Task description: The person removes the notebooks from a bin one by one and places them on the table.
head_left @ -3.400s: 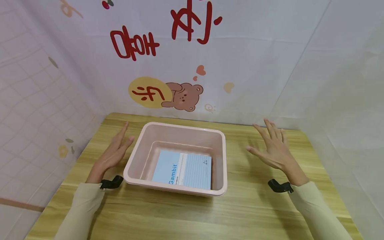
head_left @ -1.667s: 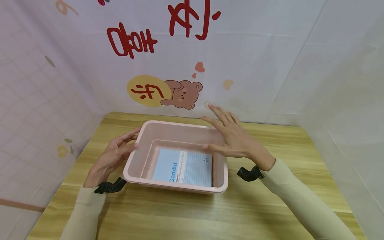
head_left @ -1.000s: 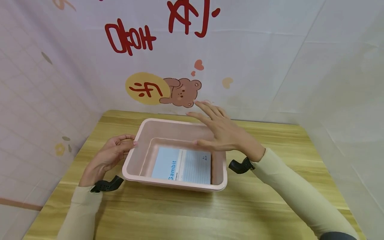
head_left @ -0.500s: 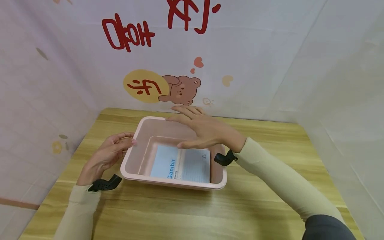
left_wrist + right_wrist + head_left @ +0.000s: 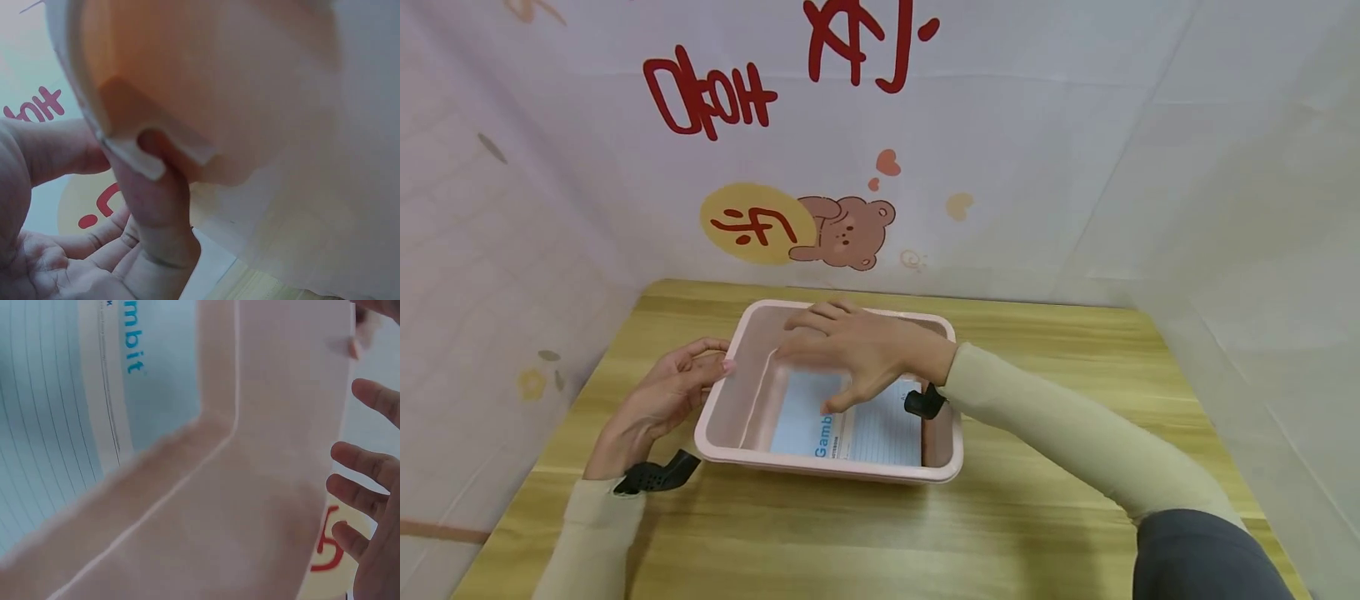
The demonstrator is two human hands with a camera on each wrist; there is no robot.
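Note:
A pale pink plastic basin (image 5: 827, 467) stands on the table, and a light blue notebook (image 5: 880, 429) marked "Gambit" lies flat on its bottom. My left hand (image 5: 666, 387) pinches the basin's left rim, thumb over the edge and index finger curled beneath it, as the left wrist view shows. Over the basin's inside hovers my right hand (image 5: 857, 346), palm down, fingers spread and reaching left. It covers part of the notebook in the head view. In the right wrist view nothing lies between the right hand's fingertips (image 5: 344, 453).
The wood-grain table (image 5: 820, 542) extends around the basin. A white cloth backdrop (image 5: 1015, 167) with red characters and a printed bear (image 5: 853, 233) rises behind it; white sheets hang at both sides. Black wrist mounts (image 5: 658, 475) sit on both wrists.
My right hand has swept left from the table's right side to over the basin and lowered into it. My left hand has come to the left rim and taken hold. The notebook stays put.

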